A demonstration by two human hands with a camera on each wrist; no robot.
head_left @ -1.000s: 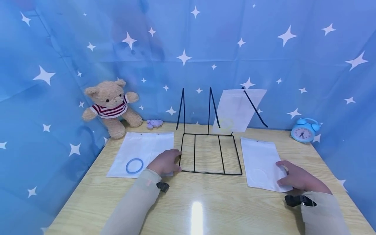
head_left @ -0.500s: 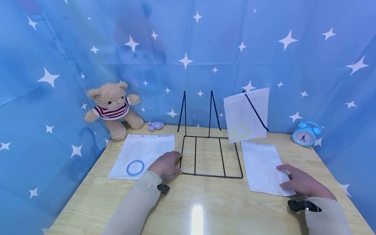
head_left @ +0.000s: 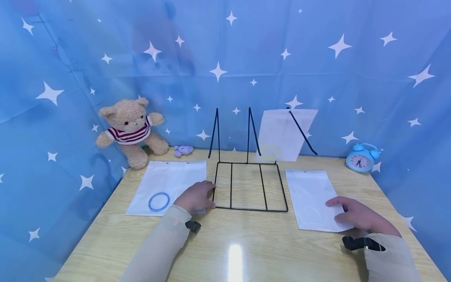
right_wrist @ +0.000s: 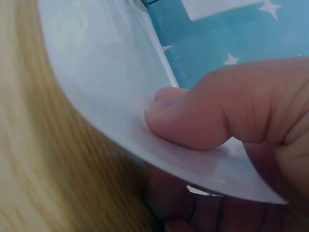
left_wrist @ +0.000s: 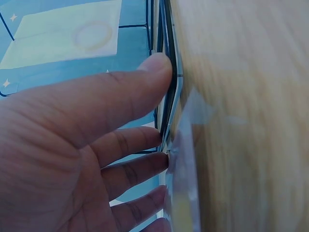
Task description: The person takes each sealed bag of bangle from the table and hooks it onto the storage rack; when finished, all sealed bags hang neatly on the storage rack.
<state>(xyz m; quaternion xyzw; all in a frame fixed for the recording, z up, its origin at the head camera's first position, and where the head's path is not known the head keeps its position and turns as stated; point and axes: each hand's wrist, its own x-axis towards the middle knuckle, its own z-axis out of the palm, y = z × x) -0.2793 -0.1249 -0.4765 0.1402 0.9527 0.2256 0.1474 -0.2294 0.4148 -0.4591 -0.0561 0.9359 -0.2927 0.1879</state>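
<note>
My right hand (head_left: 363, 214) pinches the lower right corner of a flat white pouch (head_left: 310, 197); a faint round outline shows in it. In the right wrist view, the thumb presses on top of the bending pouch (right_wrist: 104, 63), with fingers underneath. My left hand (head_left: 195, 196) touches the left side of a black wire rack (head_left: 246, 208), thumb and fingertips spread along its base bar. Under that hand lies another white pouch (head_left: 176, 176) with a blue ring (head_left: 159, 201). A third white pouch (head_left: 285, 133), showing a pale yellow ring, hangs from the rack's right hook (head_left: 303, 134).
Two more hooks rise from the rack, a left hook (head_left: 214, 133) and a middle hook (head_left: 251, 131). A teddy bear (head_left: 130, 125) and a small purple toy (head_left: 183, 150) sit back left. A blue alarm clock (head_left: 362, 157) stands back right, before a starry curtain (head_left: 197, 86).
The hanging pouch has swung forward and then back on its hook. Both hands keep about the same places; the head view has shifted slightly.
</note>
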